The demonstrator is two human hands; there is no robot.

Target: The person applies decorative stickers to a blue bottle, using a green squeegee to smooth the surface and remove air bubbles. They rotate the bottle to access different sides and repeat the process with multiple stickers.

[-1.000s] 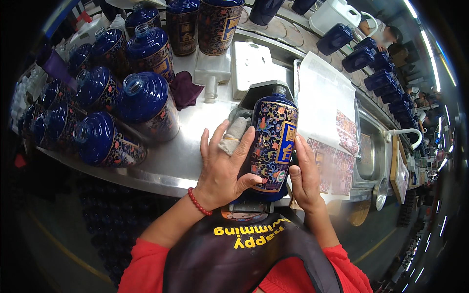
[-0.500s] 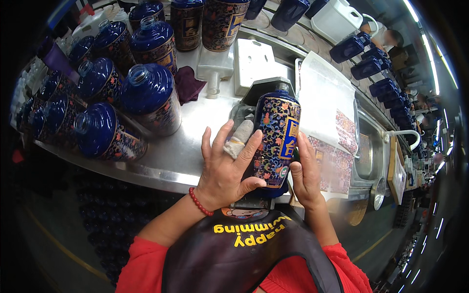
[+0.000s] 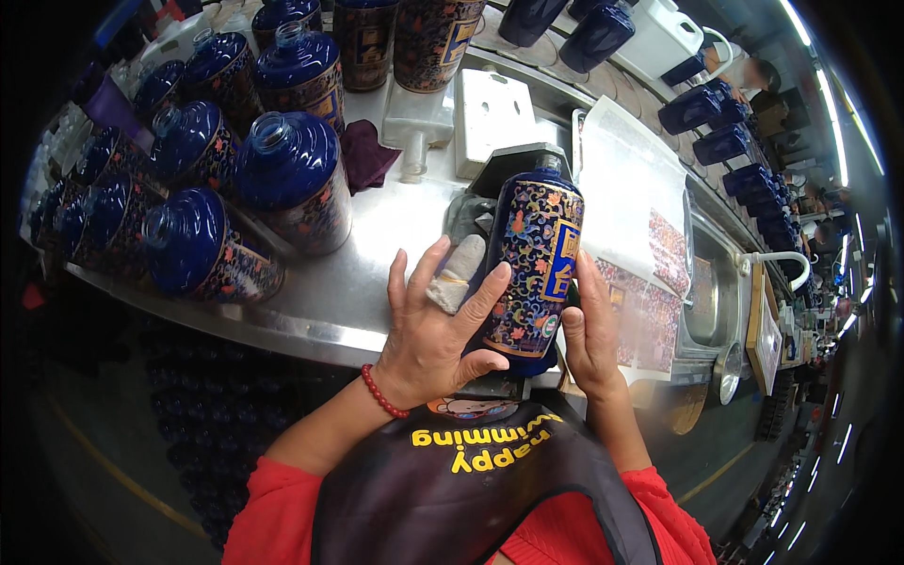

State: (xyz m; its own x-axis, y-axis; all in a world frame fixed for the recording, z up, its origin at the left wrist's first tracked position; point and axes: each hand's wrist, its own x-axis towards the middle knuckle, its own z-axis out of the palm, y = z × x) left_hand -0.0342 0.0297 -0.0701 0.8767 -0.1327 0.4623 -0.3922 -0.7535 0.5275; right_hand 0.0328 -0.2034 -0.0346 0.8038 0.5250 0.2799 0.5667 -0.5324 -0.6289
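Observation:
A dark blue bottle [image 3: 525, 254] with a colourful floral pattern and a blue-and-gold panel leans in a dark holder [image 3: 516, 162] in front of me, its neck pointing away. My left hand [image 3: 428, 325] lies against the bottle's left side with fingers spread, index and thumb at its surface. One finger wears a pale cloth cover [image 3: 460, 273] tied with a band. On the other side, my right hand [image 3: 591, 334] has its fingers stretched out along the bottle's right edge. Patterned decal sheets [image 3: 650, 311] lie to the right of that hand, beside a large white sheet [image 3: 631, 169].
Several blue bottles [image 3: 287, 160] crowd the left of the metal table [image 3: 377, 245]. A purple cloth [image 3: 365, 155], a clear upturned bottle [image 3: 414, 127] and a white block [image 3: 492, 118] stand behind. More bottles ride a conveyor [image 3: 527, 56]; a sink [image 3: 711, 292] is at right.
The blue bottles on the conveyor have moved to the right. Both hands stay at the patterned bottle, nearly unmoved; the view has shifted slightly.

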